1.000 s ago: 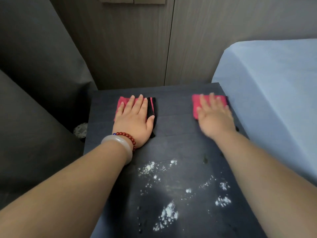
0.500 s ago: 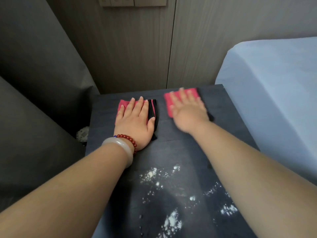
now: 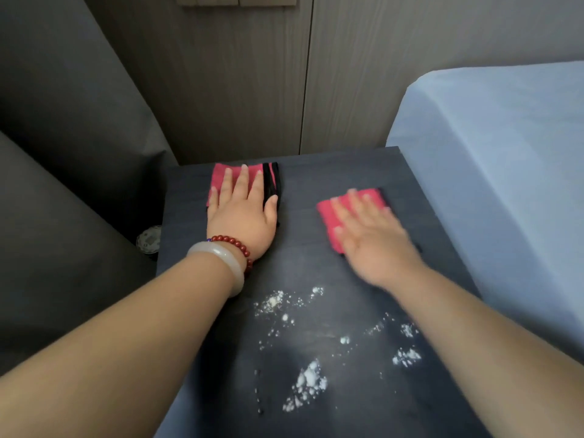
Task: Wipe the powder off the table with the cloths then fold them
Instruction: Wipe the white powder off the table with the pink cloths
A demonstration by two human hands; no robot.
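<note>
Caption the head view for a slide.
Left hand presses left cloth, right hand presses right cloth; white powder lies unwiped on the dark table.

This looks like a home bedroom. A bed [image 3: 505,153] covered in pale blue rises right of the fingers [image 3: 243,181]. Wood-grain wall panels [image 3: 237,90] with a switch plate [image 3: 235,0] stand beyond them, and grey upholstery [image 3: 63,121] lies to their left.

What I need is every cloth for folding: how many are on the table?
2: left cloth under the left hand, far corner; right cloth under the right hand.
</note>
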